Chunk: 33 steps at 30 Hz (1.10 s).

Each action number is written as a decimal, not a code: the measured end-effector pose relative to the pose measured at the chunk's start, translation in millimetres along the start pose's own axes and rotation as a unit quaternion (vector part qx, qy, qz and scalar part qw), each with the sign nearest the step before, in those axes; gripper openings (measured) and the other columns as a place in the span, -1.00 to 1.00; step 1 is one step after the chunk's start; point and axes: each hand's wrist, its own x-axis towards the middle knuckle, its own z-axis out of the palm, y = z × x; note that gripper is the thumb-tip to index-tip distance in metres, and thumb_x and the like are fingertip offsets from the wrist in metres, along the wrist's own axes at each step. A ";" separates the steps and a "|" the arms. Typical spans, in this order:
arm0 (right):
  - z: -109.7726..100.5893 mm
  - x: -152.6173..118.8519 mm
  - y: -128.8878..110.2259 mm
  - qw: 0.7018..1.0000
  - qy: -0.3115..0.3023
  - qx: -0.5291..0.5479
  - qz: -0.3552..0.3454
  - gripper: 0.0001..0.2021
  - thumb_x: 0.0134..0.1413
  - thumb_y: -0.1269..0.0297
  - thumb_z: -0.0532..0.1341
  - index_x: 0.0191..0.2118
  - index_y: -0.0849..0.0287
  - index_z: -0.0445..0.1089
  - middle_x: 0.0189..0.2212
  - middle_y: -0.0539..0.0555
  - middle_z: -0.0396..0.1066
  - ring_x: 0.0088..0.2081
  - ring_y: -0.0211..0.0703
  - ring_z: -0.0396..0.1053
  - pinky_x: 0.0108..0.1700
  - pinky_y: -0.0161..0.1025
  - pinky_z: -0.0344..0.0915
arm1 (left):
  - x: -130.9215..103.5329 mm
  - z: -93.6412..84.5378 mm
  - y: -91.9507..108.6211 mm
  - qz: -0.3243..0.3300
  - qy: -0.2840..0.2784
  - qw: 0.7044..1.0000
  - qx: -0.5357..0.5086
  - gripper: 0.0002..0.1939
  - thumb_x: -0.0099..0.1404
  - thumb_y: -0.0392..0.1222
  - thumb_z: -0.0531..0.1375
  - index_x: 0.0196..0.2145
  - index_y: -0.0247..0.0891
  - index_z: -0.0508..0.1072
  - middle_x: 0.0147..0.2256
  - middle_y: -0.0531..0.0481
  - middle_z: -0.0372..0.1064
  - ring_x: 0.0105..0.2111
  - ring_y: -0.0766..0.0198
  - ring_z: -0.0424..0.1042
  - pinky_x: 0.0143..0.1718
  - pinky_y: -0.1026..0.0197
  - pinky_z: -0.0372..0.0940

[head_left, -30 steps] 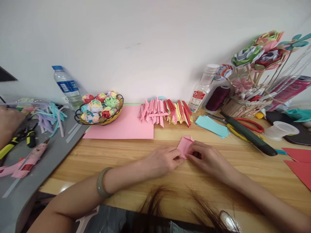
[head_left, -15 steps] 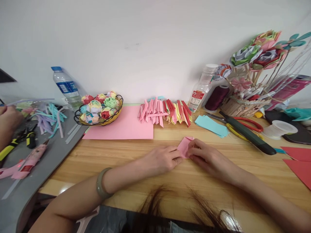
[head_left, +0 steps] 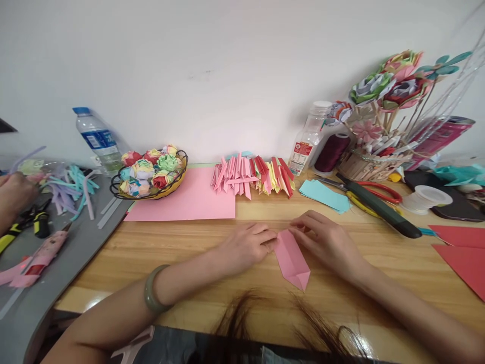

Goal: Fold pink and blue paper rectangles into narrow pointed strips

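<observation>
A pink paper piece (head_left: 291, 259) with folded corners lies at a slant on the wooden table, its pointed end toward me. My left hand (head_left: 248, 246) pinches its upper left corner between thumb and fingers. Close to the upper right edge is my right hand (head_left: 322, 237), fingers curled and a little apart, with nothing visible in them. Behind the hands stand folded pink, red and yellow paper strips (head_left: 253, 176), partly on a large pink sheet (head_left: 189, 202). Light blue paper slips (head_left: 325, 195) lie beyond my right hand.
A basket of paper flowers (head_left: 151, 172) and a water bottle (head_left: 99, 141) stand at the back left. Scissors, a green-handled cutter (head_left: 382, 207) and a spool (head_left: 426, 199) lie right. At far left, another person's hand (head_left: 17, 194) is near pliers and a glue gun (head_left: 41, 258).
The pink paper has been turned, and its pointed end now faces me. My right hand has moved off its lower part to the upper edge. The view has shifted slightly right.
</observation>
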 end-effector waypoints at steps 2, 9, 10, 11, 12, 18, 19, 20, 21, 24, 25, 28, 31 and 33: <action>1.8 2.2 3.3 0.999 -0.016 -0.008 0.042 -0.81 0.11 0.22 0.09 -0.37 0.18 0.38 -0.42 0.09 0.38 -0.42 -0.18 0.32 -0.40 -0.26 0.24 | 0.0 1.3 -2.2 0.006 -0.003 1.000 -0.001 -0.77 0.36 -0.29 -0.02 -0.09 -0.36 0.34 -0.13 -0.08 0.34 -0.14 0.22 0.24 -0.14 0.17 0.25; 6.3 0.4 2.3 0.996 -0.038 -0.019 0.081 -0.83 0.06 0.26 0.10 -0.45 0.17 0.38 -0.52 0.04 0.39 -0.50 -0.21 0.31 -0.49 -0.30 0.19 | 2.3 0.2 -1.2 0.014 0.008 1.000 0.010 -0.76 0.37 -0.29 -0.03 -0.11 -0.39 0.35 -0.16 -0.09 0.36 -0.15 0.21 0.25 -0.12 0.14 0.24; 7.1 -0.7 1.7 0.996 -0.031 -0.021 0.076 -0.83 0.06 0.26 0.10 -0.45 0.17 0.38 -0.52 0.04 0.39 -0.49 -0.21 0.31 -0.48 -0.30 0.20 | 2.4 -0.5 -0.6 0.018 0.011 1.000 0.012 -0.76 0.36 -0.29 -0.03 -0.11 -0.40 0.35 -0.16 -0.10 0.36 -0.14 0.21 0.25 -0.11 0.14 0.24; 7.9 -1.8 1.1 0.997 -0.025 -0.024 0.070 -0.83 0.06 0.27 0.09 -0.45 0.17 0.38 -0.51 0.05 0.40 -0.48 -0.21 0.32 -0.47 -0.30 0.20 | 2.3 -1.0 -0.2 0.023 0.015 1.000 0.014 -0.76 0.36 -0.30 -0.02 -0.11 -0.41 0.35 -0.16 -0.11 0.37 -0.14 0.20 0.25 -0.11 0.13 0.24; 8.7 -3.0 0.6 0.998 -0.020 -0.026 0.060 -0.83 0.07 0.28 0.09 -0.44 0.17 0.38 -0.49 0.06 0.40 -0.46 -0.20 0.32 -0.45 -0.29 0.21 | 2.1 -1.2 0.1 0.029 0.017 0.999 0.014 -0.76 0.35 -0.31 -0.02 -0.11 -0.41 0.36 -0.16 -0.12 0.37 -0.14 0.20 0.25 -0.11 0.13 0.24; 14.1 -7.8 -0.7 0.999 -0.001 -0.044 -0.002 -0.81 0.12 0.35 0.06 -0.40 0.22 0.39 -0.46 0.12 0.37 -0.41 -0.16 0.31 -0.37 -0.25 0.24 | 4.8 0.3 4.7 -0.039 0.040 0.998 -0.021 -0.76 0.32 -0.30 0.01 -0.12 -0.40 0.39 -0.19 -0.12 0.38 -0.17 0.20 0.26 -0.13 0.15 0.26; 14.9 -8.3 -0.9 0.998 0.003 -0.054 -0.010 -0.82 0.12 0.36 0.06 -0.39 0.23 0.39 -0.46 0.12 0.36 -0.40 -0.15 0.30 -0.37 -0.24 0.24 | 6.3 0.6 6.2 -0.056 0.050 0.997 -0.023 -0.75 0.33 -0.26 0.01 -0.16 -0.40 0.41 -0.24 -0.11 0.40 -0.21 0.21 0.27 -0.16 0.15 0.26; 15.7 -8.7 -1.2 0.998 0.007 -0.065 -0.020 -0.82 0.13 0.36 0.06 -0.38 0.23 0.39 -0.46 0.13 0.36 -0.39 -0.13 0.30 -0.36 -0.23 0.24 | 8.1 0.8 7.9 -0.071 0.060 0.995 -0.024 -0.74 0.33 -0.21 0.01 -0.21 -0.39 0.44 -0.28 -0.10 0.40 -0.25 0.21 0.27 -0.19 0.16 0.27; 16.3 -9.2 -1.8 0.996 0.009 -0.078 -0.033 -0.82 0.13 0.37 0.05 -0.37 0.24 0.38 -0.46 0.14 0.35 -0.38 -0.12 0.30 -0.35 -0.23 0.23 | 9.9 0.9 9.8 -0.088 0.067 0.994 -0.026 -0.71 0.33 -0.14 0.02 -0.25 -0.38 0.46 -0.32 -0.09 0.40 -0.28 0.21 0.27 -0.21 0.16 0.28; 16.6 -10.6 -4.2 0.991 0.006 -0.117 -0.068 -0.81 0.15 0.40 0.03 -0.36 0.24 0.37 -0.45 0.13 0.34 -0.35 -0.10 0.28 -0.34 -0.22 0.21 | 14.5 1.2 15.0 -0.155 0.078 0.984 -0.037 -0.63 0.29 0.02 0.05 -0.35 -0.34 0.49 -0.39 -0.10 0.36 -0.28 0.18 0.26 -0.29 0.16 0.28; 16.3 -11.0 -5.2 0.989 0.002 -0.128 -0.076 -0.82 0.15 0.41 0.03 -0.36 0.23 0.36 -0.45 0.13 0.34 -0.35 -0.10 0.27 -0.34 -0.22 0.21 | 15.5 1.3 16.4 -0.178 0.080 0.980 -0.039 -0.60 0.28 0.05 0.04 -0.37 -0.33 0.49 -0.41 -0.10 0.35 -0.29 0.18 0.26 -0.31 0.16 0.28; 14.8 -11.8 -7.6 0.984 -0.010 -0.155 -0.085 -0.86 0.13 0.41 0.05 -0.37 0.22 0.34 -0.45 0.12 0.32 -0.35 -0.09 0.26 -0.36 -0.23 0.19 | 17.1 1.9 19.0 -0.214 0.090 0.972 -0.033 -0.55 0.25 0.13 0.05 -0.43 -0.31 0.49 -0.44 -0.09 0.34 -0.30 0.18 0.26 -0.35 0.17 0.27; 14.2 -11.2 -8.0 0.983 -0.005 -0.167 -0.074 -0.88 0.11 0.43 0.06 -0.37 0.24 0.32 -0.43 0.13 0.32 -0.35 -0.08 0.25 -0.37 -0.22 0.19 | 17.2 3.0 19.9 -0.213 0.077 0.974 -0.016 -0.61 0.19 0.13 0.12 -0.42 -0.29 0.48 -0.41 -0.06 0.36 -0.29 0.18 0.26 -0.41 0.20 0.25; 14.5 -10.2 -6.8 0.985 -0.003 -0.155 -0.075 -0.87 0.11 0.46 0.05 -0.32 0.25 0.33 -0.39 0.14 0.32 -0.33 -0.09 0.26 -0.34 -0.22 0.20 | 16.8 3.7 20.2 -0.208 0.069 0.976 -0.006 -0.69 0.20 0.04 0.15 -0.40 -0.28 0.47 -0.40 -0.04 0.36 -0.28 0.19 0.26 -0.43 0.22 0.25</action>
